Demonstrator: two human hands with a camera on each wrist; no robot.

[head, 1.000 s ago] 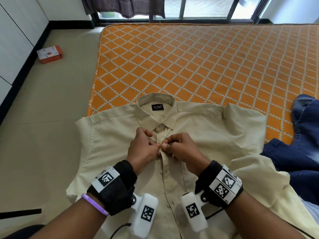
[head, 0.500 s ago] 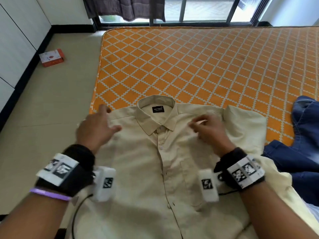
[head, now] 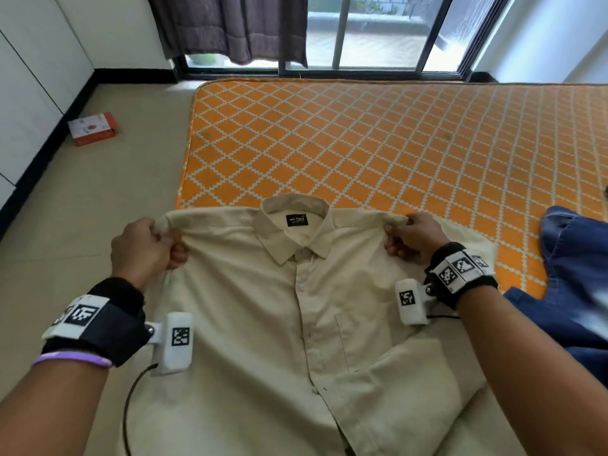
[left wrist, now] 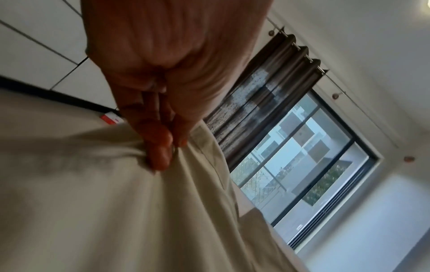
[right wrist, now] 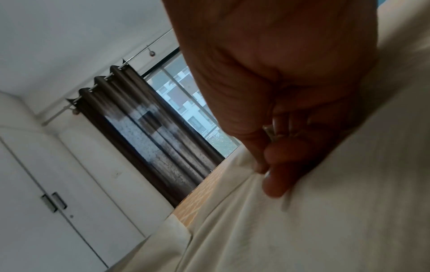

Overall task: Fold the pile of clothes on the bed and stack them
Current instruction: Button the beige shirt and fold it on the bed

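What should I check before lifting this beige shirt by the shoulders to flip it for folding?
1. Left hand grips the beige shirt at its shoulder: ok.
2. Right hand grips the other shoulder: ok.
3. Collar centred between the hands: ok.
4. Placket buttoned: upper buttons ok; hem out of frame, cannot tell.
5. Right sleeve lying flat: not ok, it is folded across the front.
6. Blue jeans clear of the shirt: cannot tell.
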